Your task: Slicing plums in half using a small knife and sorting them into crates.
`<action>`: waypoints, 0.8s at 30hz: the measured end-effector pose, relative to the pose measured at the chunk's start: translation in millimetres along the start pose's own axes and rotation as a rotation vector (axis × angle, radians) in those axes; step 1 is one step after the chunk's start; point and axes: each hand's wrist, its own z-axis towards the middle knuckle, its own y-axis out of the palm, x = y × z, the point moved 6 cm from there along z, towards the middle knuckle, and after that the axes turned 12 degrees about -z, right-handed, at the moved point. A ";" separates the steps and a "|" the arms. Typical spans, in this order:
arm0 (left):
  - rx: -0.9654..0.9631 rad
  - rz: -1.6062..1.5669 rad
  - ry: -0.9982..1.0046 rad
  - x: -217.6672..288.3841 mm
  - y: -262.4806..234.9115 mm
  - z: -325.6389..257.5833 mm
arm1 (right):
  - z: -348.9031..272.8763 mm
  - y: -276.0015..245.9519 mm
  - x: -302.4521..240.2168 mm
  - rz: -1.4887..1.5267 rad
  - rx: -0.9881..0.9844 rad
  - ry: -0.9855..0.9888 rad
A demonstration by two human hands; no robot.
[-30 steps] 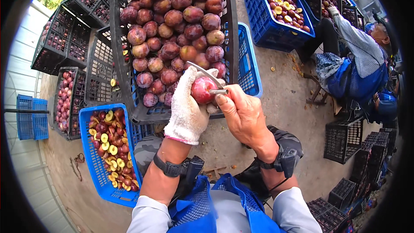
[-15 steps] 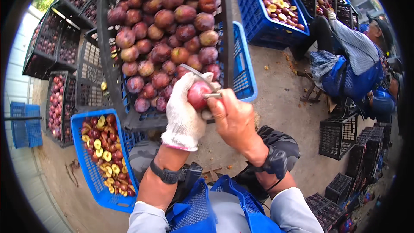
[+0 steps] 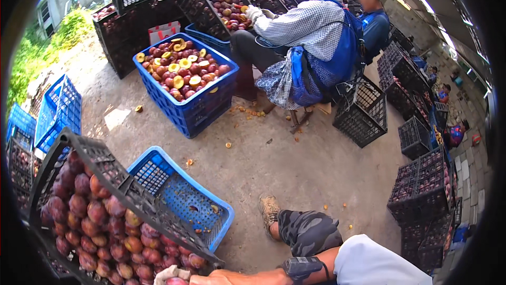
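Observation:
At the lower edge, my left hand [image 3: 172,273] in a pale knitted glove is closed around a red plum [image 3: 176,281]; most of both is cut off. Right beside it is my bare right hand [image 3: 224,277], its fingers largely out of view. The knife it gripped half a second ago is not visible now. Just beyond my hands, a tilted black crate [image 3: 118,174] holds many whole red-purple plums [image 3: 105,216]. A blue crate [image 3: 211,208] with a few scraps in it lies against that crate's right side.
Ahead stands a blue crate [image 3: 184,111] heaped with cut plums [image 3: 184,71]. A seated person [image 3: 311,32] in a checked shirt works at another plum crate [image 3: 221,8]; another person [image 3: 373,21] sits behind. Black crates [image 3: 421,179] are stacked at the right. Fruit scraps dot the concrete floor [image 3: 295,174].
The view has swung to the right and up, so my hands and the plum crate now sit at the lower left. The knife has left the view; the seated person now shows near the middle.

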 end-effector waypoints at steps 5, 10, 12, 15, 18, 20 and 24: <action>-0.060 0.226 -0.203 47.2 32.4 -8.1 | 20.2 -18.7 17.8 0.143 -0.118 -0.098; 0.135 -0.214 -0.590 10.4 8.7 12.8 | 29.7 -8.1 33.1 -0.227 -0.015 -0.119; 0.103 -0.265 -0.603 11.7 10.5 13.2 | 29.4 -8.7 32.5 -0.247 0.085 -0.164; 0.068 -0.302 -0.570 13.6 15.7 9.2 | 26.6 1.9 37.4 -0.482 0.125 -0.157; 0.059 -0.258 -0.480 21.7 22.1 -0.6 | 17.9 -0.8 30.0 -0.657 0.317 -0.291; 0.017 0.265 -0.192 40.5 35.6 -8.3 | 20.0 1.5 28.3 -0.767 0.380 -0.350; 0.081 -0.277 -0.449 42.6 31.4 -13.9 | 17.8 -31.9 23.9 -0.675 0.540 -0.315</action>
